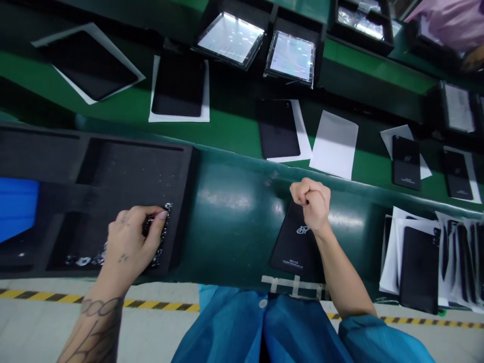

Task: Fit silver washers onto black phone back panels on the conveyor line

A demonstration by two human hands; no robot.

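My left hand reaches into a black foam tray at the left, thumb and fingertips pinched at a pile of small shiny parts. Whether a part sits between the fingertips is too small to tell. My right hand is curled closed above the top end of a black back panel with a printed logo, which lies on the dark green table. What those fingers hold, if anything, is hidden.
Beyond the table edge, black panels lie on white sheets on a green surface, with a lone white sheet. Black boxes hold wrapped screens. Stacked panels and sheets stand at right; a blue object is far left.
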